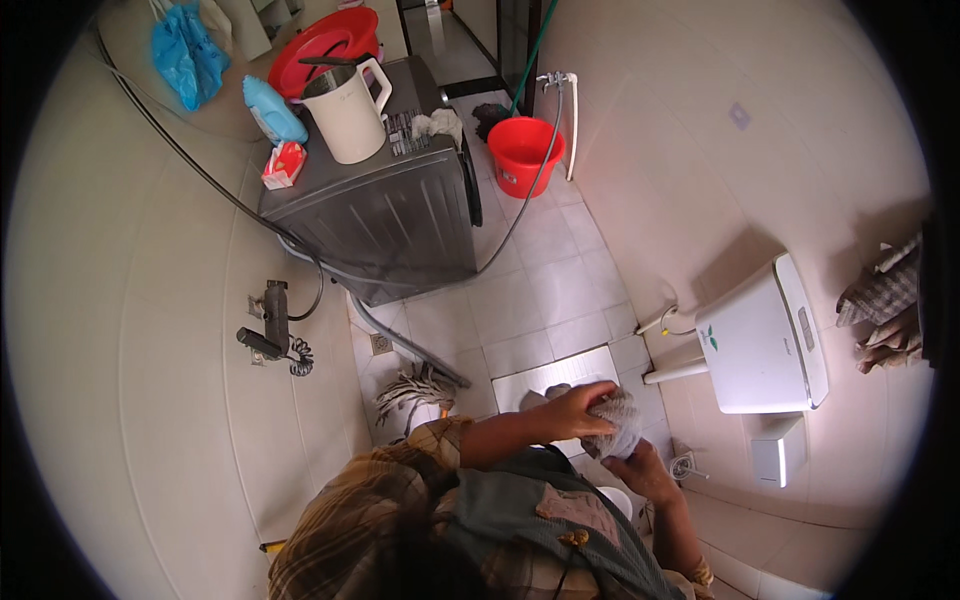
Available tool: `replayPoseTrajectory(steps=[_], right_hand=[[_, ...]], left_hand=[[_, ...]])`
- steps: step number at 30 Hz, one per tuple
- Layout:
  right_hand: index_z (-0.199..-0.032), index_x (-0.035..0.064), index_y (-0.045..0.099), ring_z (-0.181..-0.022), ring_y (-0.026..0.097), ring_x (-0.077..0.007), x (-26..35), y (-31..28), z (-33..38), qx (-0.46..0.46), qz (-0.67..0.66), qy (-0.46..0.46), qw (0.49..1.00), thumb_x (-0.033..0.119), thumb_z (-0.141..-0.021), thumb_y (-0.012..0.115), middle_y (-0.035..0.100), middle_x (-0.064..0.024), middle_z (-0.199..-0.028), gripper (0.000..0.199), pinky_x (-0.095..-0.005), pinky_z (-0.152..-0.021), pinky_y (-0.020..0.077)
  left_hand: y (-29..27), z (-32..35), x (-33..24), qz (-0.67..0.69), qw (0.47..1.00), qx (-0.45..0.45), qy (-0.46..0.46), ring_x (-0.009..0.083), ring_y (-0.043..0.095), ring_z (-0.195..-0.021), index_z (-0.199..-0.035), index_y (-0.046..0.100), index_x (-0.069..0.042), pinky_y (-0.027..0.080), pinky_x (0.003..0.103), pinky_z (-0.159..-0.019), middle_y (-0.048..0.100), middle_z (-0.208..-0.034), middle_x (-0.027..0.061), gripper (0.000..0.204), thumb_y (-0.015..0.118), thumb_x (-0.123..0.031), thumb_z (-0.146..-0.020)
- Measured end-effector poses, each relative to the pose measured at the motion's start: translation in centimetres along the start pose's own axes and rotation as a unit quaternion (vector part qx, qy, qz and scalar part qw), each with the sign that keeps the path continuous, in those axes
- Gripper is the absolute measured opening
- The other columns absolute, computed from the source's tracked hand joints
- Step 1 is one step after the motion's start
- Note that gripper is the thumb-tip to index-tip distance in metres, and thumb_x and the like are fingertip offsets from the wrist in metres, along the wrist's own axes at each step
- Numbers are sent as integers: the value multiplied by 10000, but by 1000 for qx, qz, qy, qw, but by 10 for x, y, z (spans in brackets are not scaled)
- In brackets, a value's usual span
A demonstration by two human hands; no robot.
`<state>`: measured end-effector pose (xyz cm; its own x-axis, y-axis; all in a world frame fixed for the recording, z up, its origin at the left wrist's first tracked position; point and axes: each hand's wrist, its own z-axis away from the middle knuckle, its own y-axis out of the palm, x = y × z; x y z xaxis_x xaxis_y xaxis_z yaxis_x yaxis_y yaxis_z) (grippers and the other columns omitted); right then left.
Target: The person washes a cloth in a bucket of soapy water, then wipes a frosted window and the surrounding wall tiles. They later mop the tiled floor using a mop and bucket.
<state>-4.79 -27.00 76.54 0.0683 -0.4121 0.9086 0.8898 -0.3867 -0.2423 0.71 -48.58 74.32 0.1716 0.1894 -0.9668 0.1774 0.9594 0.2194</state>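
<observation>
Grey cloth point(618, 422) sits bunched between both hands in the head view: left hand point(583, 405) curled closed over its top, right hand point(640, 468) cupped closed beneath it, above the tiled floor point(540, 300). Judged risk: a loose end could slip free and fall into the white bowl point(617, 498) just below the right hand, since only part is gripped.

Home bathroom, tiled floor point(540, 290), washing machine point(390, 225), wall cistern point(765, 345), red bucket point(525, 155), probably a mop point(420, 388)
</observation>
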Motion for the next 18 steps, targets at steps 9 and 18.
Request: replayPoseTrajectory(steps=[9,18], right_hand=[[-1092,-33,558,-866,531,-91,10,-9,-12,-43,-245,-39,968,167,-913,494,605,-22,-957,276,-241,-773,431],[-938,18,571,-772,618,-145,-17,-37,-83,-50,-153,12,987,289,-916,504,632,-60,-855,279,-268,-669,459]], left_hand=[[24,35,40,42,986,-155,37,167,521,-1033,-1228,452,13,427,325,-888,556,-1130,103,554,697,-200,-779],[-12,65,25,261,887,-381,-25,263,605,-951,-1157,504,40,522,340,-812,588,-1102,150,363,571,-166,-866]])
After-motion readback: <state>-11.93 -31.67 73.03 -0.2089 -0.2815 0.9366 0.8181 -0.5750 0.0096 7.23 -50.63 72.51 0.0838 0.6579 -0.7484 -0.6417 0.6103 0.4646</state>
